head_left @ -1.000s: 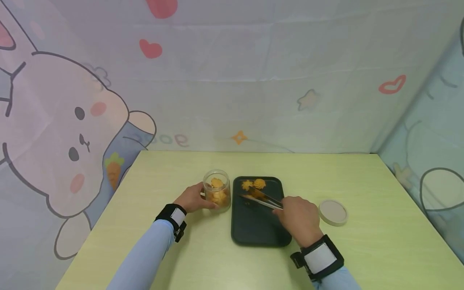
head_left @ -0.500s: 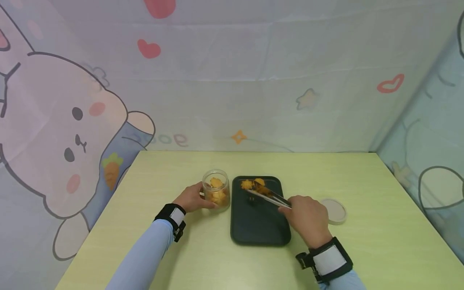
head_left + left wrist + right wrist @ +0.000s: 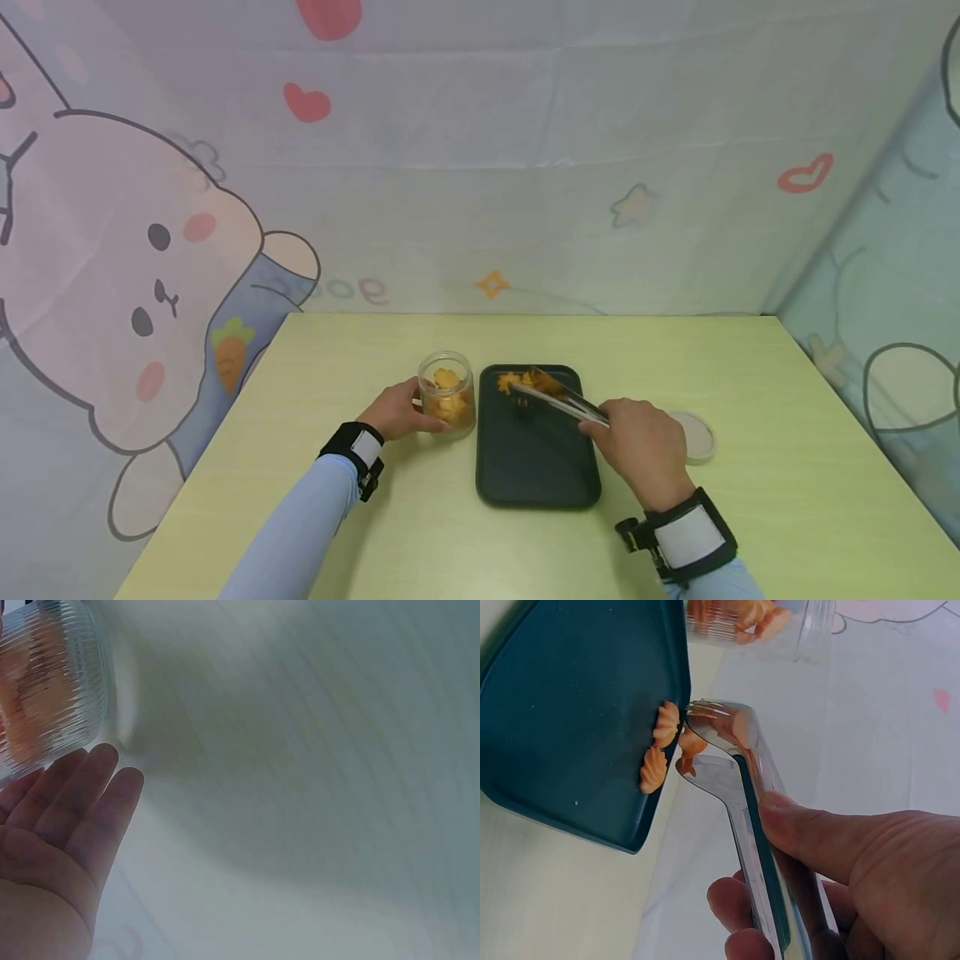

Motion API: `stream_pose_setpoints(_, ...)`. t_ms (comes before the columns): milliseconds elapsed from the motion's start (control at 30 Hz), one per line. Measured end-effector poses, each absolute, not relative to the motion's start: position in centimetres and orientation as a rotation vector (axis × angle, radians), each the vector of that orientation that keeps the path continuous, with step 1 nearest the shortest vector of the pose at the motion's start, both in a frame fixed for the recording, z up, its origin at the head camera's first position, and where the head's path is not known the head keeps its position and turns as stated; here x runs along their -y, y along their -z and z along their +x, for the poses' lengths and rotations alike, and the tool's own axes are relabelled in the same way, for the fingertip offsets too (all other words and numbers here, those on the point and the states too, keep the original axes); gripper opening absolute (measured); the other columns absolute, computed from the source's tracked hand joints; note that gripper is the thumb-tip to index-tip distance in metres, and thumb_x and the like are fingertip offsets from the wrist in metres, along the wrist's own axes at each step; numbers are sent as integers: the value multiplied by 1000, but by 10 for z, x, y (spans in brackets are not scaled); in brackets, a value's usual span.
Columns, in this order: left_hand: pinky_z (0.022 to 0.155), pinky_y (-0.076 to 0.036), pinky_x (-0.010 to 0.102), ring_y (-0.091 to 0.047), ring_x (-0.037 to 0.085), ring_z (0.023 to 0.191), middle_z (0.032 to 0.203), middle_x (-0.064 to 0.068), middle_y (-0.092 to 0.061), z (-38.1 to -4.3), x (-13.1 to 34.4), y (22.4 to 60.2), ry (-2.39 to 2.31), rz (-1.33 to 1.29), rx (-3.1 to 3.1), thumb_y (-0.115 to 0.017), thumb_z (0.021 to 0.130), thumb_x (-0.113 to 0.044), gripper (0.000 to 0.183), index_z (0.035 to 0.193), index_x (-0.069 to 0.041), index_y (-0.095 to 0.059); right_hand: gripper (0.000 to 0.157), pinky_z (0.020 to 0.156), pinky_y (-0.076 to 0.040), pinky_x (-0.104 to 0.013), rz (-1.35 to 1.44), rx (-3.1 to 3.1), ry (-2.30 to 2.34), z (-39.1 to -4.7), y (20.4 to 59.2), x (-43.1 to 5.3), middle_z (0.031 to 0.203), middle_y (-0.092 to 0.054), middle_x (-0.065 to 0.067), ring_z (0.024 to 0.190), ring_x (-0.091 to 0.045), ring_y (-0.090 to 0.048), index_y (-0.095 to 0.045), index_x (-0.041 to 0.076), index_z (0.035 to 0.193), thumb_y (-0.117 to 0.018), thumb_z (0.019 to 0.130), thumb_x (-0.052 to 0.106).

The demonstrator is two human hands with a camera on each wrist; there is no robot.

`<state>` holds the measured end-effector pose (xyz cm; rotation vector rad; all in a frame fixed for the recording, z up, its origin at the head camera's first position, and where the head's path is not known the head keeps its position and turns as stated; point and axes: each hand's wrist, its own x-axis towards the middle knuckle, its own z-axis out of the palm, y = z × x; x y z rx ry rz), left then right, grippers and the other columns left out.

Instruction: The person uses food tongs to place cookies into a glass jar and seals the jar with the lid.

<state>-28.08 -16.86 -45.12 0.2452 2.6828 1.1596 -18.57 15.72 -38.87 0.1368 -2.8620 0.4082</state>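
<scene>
A pale yellow-green bench [image 3: 315,467] with a faint wood grain fills the near part of the room. On its right half lies a round beige lid [image 3: 697,433], flat. Behind the bench hangs a light printed cloth backdrop [image 3: 525,192]: a big pink rabbit [image 3: 127,275] with a small carrot [image 3: 230,354] at the left, red hearts [image 3: 307,102], a grey star [image 3: 633,206] and an orange star [image 3: 492,283].

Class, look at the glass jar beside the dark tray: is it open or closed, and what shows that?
Open. The jar has no cover on its mouth, with cookies showing inside; the round lid lies on the table behind the right hand.
</scene>
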Motion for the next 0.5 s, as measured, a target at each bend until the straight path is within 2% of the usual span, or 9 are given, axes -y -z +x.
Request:
stream_pose_setpoints(300, 90, -52, 47, -58, 27, 109, 125, 13, -63, -280, 168, 450, -1152, 240, -2685, -86, 66, -31, 76, 131, -9, -52, 29, 33, -35, -32, 183, 2783, -382, -186, 379, -156, 64, -70, -9, 46, -20, -55, -75, 6, 88, -75, 77, 34)
stream_pose_setpoints(500, 90, -52, 46, -58, 26, 108, 125, 14, -63, -279, 168, 450, -1121, 243, -2705, -85, 67, -31, 76, 131, -9, -52, 30, 33, -35, -31, 216, 2742, -386, -186, 365, -150, 66, -71, -9, 46, -20, -54, -75, 6, 92, -74, 78, 33)
